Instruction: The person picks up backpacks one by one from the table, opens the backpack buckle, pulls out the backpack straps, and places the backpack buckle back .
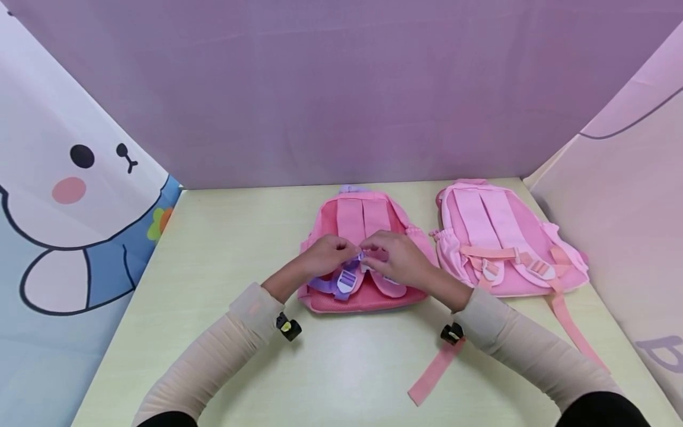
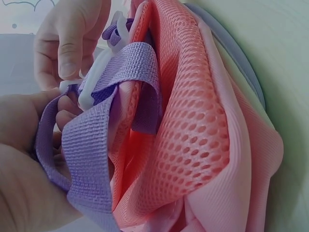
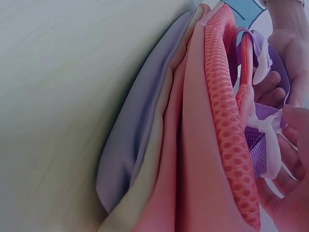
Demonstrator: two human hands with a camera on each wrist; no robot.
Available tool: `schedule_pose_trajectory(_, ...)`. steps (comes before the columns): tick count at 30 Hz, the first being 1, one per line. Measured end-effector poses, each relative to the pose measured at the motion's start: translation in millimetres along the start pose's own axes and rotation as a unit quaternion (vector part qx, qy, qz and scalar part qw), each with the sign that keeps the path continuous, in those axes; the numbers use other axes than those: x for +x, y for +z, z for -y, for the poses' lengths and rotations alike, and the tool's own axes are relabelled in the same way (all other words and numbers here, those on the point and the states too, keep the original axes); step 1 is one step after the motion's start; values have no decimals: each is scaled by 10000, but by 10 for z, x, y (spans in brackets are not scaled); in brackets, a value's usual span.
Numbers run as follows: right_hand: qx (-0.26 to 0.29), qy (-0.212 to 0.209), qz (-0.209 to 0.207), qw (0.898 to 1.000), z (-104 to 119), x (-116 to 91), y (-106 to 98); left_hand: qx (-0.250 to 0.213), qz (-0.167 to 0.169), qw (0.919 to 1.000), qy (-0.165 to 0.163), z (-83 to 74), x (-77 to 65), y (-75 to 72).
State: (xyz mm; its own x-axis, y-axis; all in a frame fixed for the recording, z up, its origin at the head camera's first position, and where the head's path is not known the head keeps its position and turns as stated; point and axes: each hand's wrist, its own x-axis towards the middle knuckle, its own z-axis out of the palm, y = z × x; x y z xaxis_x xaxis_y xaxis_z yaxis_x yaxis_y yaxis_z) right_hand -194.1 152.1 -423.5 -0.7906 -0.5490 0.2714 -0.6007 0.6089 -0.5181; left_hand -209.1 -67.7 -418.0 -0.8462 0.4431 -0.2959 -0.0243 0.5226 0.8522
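Observation:
A pink backpack (image 1: 368, 301) lies on the table with its mesh back and shoulder straps facing up. Over its middle, the fingertips of my left hand (image 1: 324, 256) and right hand (image 1: 400, 259) meet. The left hand pinches a purple strap (image 2: 46, 140), which loops beside its palm in the left wrist view. From the other side, the right hand pinches a small white plastic buckle (image 2: 70, 86) on that strap. Below the left fingers, a white strap adjuster (image 1: 347, 281) is threaded with purple webbing. Fingers partly hide the buckle.
A second pink backpack (image 1: 512, 279) lies to the right, its salmon straps (image 1: 568, 323) trailing over the table (image 1: 235, 237). One loose strap end (image 1: 434, 376) lies below my right wrist. A purple panel (image 1: 341, 95) stands behind, with printed panels (image 1: 69, 225) at the sides.

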Motion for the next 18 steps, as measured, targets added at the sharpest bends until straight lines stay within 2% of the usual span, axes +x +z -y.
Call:
schedule_pose_trajectory(6, 47, -19, -144, 9999, 8, -17, 0, 38, -48, 10000, 9, 1, -4, 10)
schedule_pose_trajectory(10, 145, 32, -36, 9999, -1, -14, -12, 130, -32, 9999, 46, 6, -3, 11)
schedule_pose_trajectory(18, 417, -92, 332, 9985, -17, 7, -41, 578, 68, 9970, 501, 28, 16, 34)
